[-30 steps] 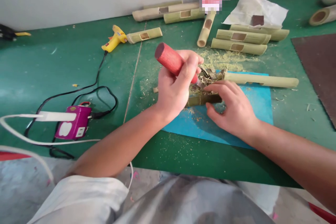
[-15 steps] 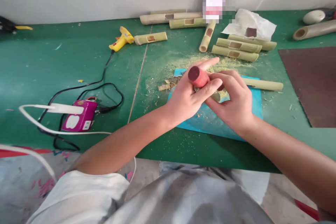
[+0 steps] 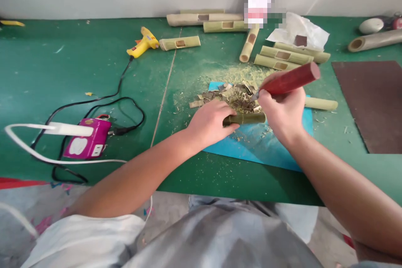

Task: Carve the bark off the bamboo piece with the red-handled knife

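Note:
My right hand [image 3: 282,111] grips a carving tool with a red wooden handle [image 3: 290,79]; its tip points down-left into a pile of bamboo shavings [image 3: 234,95]. My left hand [image 3: 210,121] holds the left end of a short dark-green bamboo piece [image 3: 248,118] that lies on a blue mat [image 3: 266,146]. A longer pale bamboo tube [image 3: 320,103] lies on the mat behind my right hand.
Several cut bamboo tubes [image 3: 282,58] lie at the back of the green table [image 3: 78,71], with a yellow glue gun [image 3: 143,42] and its black cord. A purple power strip [image 3: 88,142] sits at the left. A brown sheet [image 3: 373,100] lies at the right.
The red-handled tool passed from my left hand to my right hand. My left hand dropped onto the green bamboo piece, which now lies on the mat.

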`<state>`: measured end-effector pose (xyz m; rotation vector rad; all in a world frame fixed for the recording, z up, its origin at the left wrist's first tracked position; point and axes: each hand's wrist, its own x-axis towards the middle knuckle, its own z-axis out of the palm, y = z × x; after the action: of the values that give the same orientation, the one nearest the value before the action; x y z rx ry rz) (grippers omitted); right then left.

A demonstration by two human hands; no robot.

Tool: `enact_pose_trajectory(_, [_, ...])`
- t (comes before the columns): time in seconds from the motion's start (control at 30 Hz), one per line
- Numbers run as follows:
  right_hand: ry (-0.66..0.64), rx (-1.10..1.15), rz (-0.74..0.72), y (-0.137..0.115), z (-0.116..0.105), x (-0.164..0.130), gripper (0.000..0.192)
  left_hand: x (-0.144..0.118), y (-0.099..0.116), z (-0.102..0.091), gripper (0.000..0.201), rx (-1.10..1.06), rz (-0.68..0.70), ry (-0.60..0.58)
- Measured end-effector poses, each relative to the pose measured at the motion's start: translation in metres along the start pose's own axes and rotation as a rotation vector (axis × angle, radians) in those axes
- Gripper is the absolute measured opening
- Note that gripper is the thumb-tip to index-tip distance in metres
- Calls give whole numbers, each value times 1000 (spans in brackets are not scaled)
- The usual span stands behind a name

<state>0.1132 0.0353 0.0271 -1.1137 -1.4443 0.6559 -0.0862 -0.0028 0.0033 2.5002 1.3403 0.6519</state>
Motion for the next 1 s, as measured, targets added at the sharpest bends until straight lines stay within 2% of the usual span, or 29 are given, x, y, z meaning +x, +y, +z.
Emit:
enact_pose_trajectory(0.2, [-159, 112, 110, -5, 12, -9, 14, 1, -1, 6, 23, -34, 59, 51])
enact_pose_trajectory(0.5, [-190, 55, 44, -3, 7, -18, 7, -2, 0, 8, 16, -21, 88, 78])
enact_pose_trajectory(0.73, [-76, 2, 82, -6, 19, -19, 28, -2, 0, 10, 15, -43, 73, 72])
enact_pose_trajectory(0.87, [42, -86, 106, -3, 28, -15, 34, -2, 1, 9, 15, -55, 63, 58])
enact_pose_trajectory(1.0, [105, -42, 135, -2, 34, -14, 34, -1, 1, 8, 16, -78, 33, 36])
